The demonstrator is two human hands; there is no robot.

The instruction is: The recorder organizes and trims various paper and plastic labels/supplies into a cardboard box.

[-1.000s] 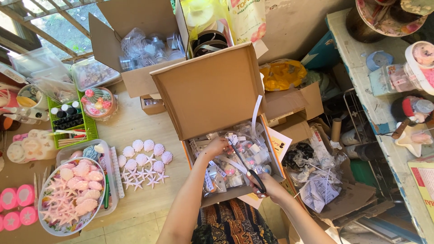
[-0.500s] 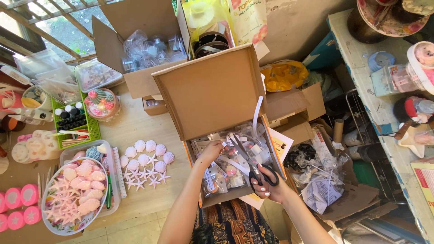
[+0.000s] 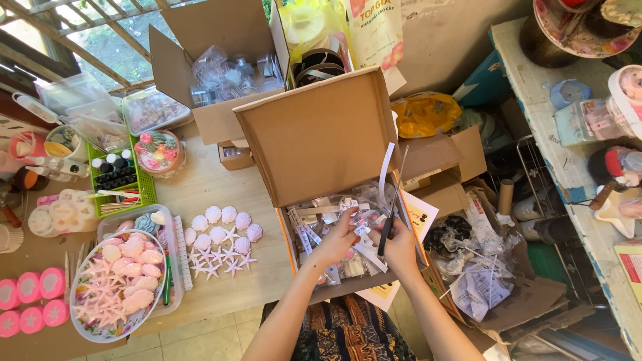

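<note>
Nearest the camera, both hands reach into the open brown cardboard box that sits on the wooden tabletop with its lid flap standing up. The left hand is curled, fingers pinching a small clear packet with white paper strips among the packets inside the box. The right hand, just right of it at the box's right edge, is closed around the black handles of a pair of scissors, whose blades point up along a white strip. Left of the box lie pale pink shell and starfish shapes on the tabletop, and further left a clear oval bowl of pink starfish. Beyond the box stands a second open cardboard carton holding clear plastic bags.
</note>
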